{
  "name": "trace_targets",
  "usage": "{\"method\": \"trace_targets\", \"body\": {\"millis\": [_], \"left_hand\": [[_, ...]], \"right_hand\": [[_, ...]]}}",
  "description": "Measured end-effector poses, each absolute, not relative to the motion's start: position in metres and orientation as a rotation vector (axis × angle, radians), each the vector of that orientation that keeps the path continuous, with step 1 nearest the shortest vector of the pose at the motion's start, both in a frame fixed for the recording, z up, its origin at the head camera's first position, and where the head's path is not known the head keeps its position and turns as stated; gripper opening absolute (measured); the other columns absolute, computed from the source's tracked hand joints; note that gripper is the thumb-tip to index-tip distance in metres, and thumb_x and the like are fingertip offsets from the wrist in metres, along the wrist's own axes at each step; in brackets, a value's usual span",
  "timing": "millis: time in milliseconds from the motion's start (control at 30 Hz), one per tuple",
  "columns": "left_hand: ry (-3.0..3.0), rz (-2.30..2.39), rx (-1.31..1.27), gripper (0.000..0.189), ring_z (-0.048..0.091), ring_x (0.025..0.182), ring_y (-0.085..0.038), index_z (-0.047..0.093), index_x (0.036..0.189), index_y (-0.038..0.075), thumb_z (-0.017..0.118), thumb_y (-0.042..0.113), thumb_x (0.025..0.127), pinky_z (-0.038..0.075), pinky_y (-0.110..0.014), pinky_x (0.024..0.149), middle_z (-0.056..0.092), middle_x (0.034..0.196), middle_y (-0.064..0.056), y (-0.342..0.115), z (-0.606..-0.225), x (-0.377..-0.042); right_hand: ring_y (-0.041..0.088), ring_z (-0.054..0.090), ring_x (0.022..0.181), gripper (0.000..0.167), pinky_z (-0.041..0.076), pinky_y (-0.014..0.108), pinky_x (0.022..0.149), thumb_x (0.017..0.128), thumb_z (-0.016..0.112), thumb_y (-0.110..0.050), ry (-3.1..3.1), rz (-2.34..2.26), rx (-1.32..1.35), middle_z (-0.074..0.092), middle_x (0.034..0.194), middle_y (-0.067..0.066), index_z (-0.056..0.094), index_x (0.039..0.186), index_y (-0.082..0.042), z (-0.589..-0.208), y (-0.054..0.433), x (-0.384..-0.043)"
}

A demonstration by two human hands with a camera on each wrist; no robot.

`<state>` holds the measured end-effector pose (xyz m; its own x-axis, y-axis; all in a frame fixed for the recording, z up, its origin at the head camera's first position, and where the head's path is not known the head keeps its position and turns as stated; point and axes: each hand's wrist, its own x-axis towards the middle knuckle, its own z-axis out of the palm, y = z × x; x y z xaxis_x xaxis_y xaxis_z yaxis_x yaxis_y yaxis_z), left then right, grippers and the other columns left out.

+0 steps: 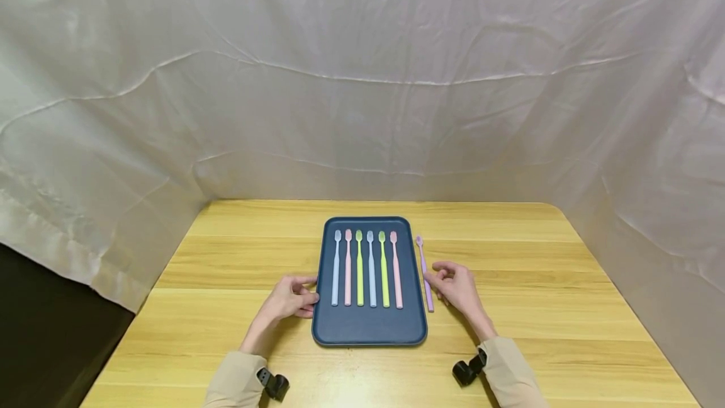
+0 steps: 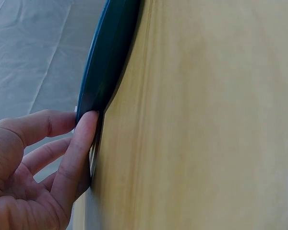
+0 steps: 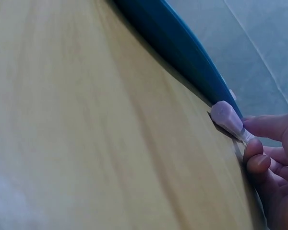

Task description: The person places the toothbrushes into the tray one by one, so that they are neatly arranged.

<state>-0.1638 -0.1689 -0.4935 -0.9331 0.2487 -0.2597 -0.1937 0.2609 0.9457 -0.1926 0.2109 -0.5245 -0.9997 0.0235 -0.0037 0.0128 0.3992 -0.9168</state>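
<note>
A dark blue tray [image 1: 368, 329] lies on the table with several toothbrushes in a row, heads at the far end: light blue [image 1: 335, 276], pink [image 1: 348, 276] and yellow-green [image 1: 359, 276], the colours recurring. My left hand [image 1: 291, 298] touches the tray's left rim with its fingertips, fairly straight in the left wrist view. Just outside the right rim, a purple toothbrush [image 1: 428, 298] lies roughly along the tray. My right hand [image 1: 455, 285] pinches its handle between thumb and finger. In the right wrist view, the handle's end [image 3: 225, 116] points toward the camera.
The wooden table [image 1: 538, 282] extends on both sides of the tray. Grey-white cloth [image 1: 362, 131] hangs behind the table and along its sides. A black camera is strapped on each sleeved wrist.
</note>
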Motion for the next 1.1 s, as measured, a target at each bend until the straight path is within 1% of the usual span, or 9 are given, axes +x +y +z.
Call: {"method": "trace_targets", "body": {"millis": [300,567,833,1100], "left_hand": [[2.181,1.721,0.057,0.056,0.067,0.06,-0.013,0.046,0.141,-0.016,0.065,-0.005,0.09,0.068,-0.037,0.063,0.068,0.087,-0.018,-0.169,-0.495,-0.164],[2.185,1.725,0.045,0.055,0.067,0.059,-0.014,0.047,0.141,-0.015,0.066,-0.005,0.09,0.068,-0.037,0.063,0.068,0.087,-0.018,-0.168,-0.496,-0.163],[2.187,1.724,0.05,0.056,0.066,0.059,-0.013,0.047,0.141,-0.015,0.066,-0.005,0.09,0.068,-0.036,0.062,0.067,0.086,-0.017,-0.168,-0.496,-0.164],[2.187,1.721,0.048,0.056,0.067,0.059,-0.014,0.047,0.141,-0.015,0.066,-0.005,0.09,0.068,-0.037,0.062,0.067,0.086,-0.017,-0.169,-0.496,-0.165]], "right_hand": [[0.008,0.052,0.046,0.031,0.046,0.02,0.035,0.088,0.074,-0.005,-2.627,1.736,-0.04,0.063,0.072,0.008,0.068,0.115,0.01,-0.525,0.212,-0.193],[0.009,0.052,0.046,0.032,0.045,0.02,0.036,0.09,0.072,-0.005,-2.649,1.767,-0.064,0.062,0.072,0.006,0.067,0.117,0.01,-0.523,0.223,-0.19],[0.009,0.053,0.045,0.034,0.048,0.024,0.036,0.091,0.072,-0.009,-2.687,1.75,-0.024,0.065,0.075,0.012,0.067,0.118,0.011,-0.518,0.239,-0.185],[0.009,0.052,0.044,0.035,0.048,0.024,0.035,0.091,0.073,-0.012,-2.723,1.698,-0.018,0.065,0.074,0.011,0.068,0.118,0.01,-0.517,0.242,-0.185]]}}
